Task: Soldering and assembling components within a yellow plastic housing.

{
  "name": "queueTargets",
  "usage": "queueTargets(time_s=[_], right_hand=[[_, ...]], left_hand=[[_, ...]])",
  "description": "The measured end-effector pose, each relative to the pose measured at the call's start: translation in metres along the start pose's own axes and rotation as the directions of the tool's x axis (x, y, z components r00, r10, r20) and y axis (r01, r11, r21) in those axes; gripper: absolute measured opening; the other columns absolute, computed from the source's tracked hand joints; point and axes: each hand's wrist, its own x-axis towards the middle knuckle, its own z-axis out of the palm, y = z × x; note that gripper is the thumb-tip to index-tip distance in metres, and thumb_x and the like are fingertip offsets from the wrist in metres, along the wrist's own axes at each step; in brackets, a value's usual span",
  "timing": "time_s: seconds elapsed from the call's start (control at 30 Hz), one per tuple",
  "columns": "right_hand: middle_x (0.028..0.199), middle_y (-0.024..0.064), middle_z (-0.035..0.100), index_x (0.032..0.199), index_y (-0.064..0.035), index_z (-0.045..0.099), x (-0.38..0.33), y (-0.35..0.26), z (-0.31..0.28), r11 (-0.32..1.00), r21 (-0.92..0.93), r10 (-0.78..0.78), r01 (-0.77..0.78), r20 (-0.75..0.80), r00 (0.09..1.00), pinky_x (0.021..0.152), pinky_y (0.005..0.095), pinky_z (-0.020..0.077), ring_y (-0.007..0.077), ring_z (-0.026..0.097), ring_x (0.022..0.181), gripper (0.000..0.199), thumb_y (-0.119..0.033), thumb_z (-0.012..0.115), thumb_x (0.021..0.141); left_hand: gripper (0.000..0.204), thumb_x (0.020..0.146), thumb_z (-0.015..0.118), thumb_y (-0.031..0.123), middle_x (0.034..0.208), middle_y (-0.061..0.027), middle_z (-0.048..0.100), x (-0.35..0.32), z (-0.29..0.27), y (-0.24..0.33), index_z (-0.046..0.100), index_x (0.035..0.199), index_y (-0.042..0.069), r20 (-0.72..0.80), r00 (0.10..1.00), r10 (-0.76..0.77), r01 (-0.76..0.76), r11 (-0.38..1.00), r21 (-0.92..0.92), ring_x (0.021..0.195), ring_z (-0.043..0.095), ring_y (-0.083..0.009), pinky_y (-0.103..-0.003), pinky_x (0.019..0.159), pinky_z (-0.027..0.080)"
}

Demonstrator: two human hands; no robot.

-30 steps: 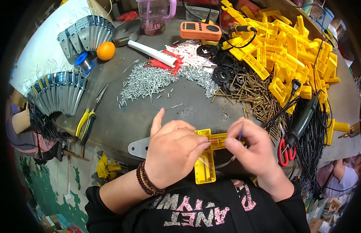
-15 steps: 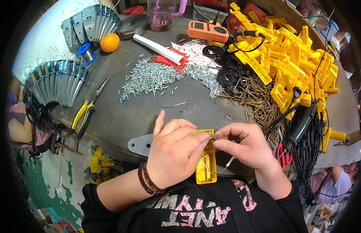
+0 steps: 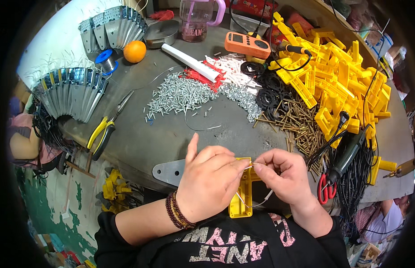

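Note:
My left hand [image 3: 212, 181], with a beaded bracelet at its wrist, pinches a thin wire above the yellow plastic housing [image 3: 241, 209]. My right hand [image 3: 282, 175] pinches the wire's end close to the left fingertips; the exact joint is too small to make out. Another stretch of thin wire [image 3: 260, 204] with a pale sleeve runs from the housing under my right hand. The housing lies lengthwise at the table's near edge, partly hidden by my left hand. A grey metal plate with holes [image 3: 168, 172] reaches out from beneath that hand.
Beyond my hands lie silver screws [image 3: 178, 96], nuts [image 3: 241, 100], long brass-coloured screws [image 3: 299, 127] and yellow housings [image 3: 337, 85]. Pliers [image 3: 102, 131] and a solder spool [image 3: 106, 61] are at left. A green-handled tool [image 3: 348, 156], red-handled cutters [image 3: 325, 190] and black cables [image 3: 352, 201] are at right.
The whole view has shifted slightly, so things appear lower and further right. My fingertips have shifted a little on the wire and still meet over the housing.

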Motion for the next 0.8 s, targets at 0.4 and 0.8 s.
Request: queueTargets(time_s=[0.4, 0.8], right_hand=[[0.061, 0.0051, 0.059, 0.083, -0.0021, 0.067, -0.002, 0.002, 0.01, 0.942, -0.199, -0.296, 0.27, -0.115, 0.948, 0.046, 0.0262, 0.042, 0.0108, 0.054, 0.048, 0.006, -0.007, 0.07, 0.08], [0.07, 0.0086, 0.063, 0.084, -0.0052, 0.069, -0.012, -0.017, -0.007, 0.785, -0.489, -0.331, 0.381, 0.19, 0.924, 0.051, 0.0311, 0.0482, 0.0232, 0.061, 0.055, 0.005, -0.006, 0.07, 0.079]], left_hand=[[0.013, 0.084, 0.063, 0.014, 0.082, 0.0011, 0.061, 0.003, 0.008, 0.0, 0.066, 0.095, 0.01, -0.135, 0.969, 0.208, -0.182, 0.966, 0.183, 0.087, 0.062, -0.0163, -0.062, 0.111, 0.023], [0.025, 0.074, 0.069, 0.003, 0.086, -0.0031, 0.06, -0.002, 0.008, -0.004, 0.057, 0.095, 0.009, -0.017, 0.979, 0.205, -0.204, 0.978, 0.055, 0.079, 0.059, -0.0236, -0.043, 0.083, 0.037]])
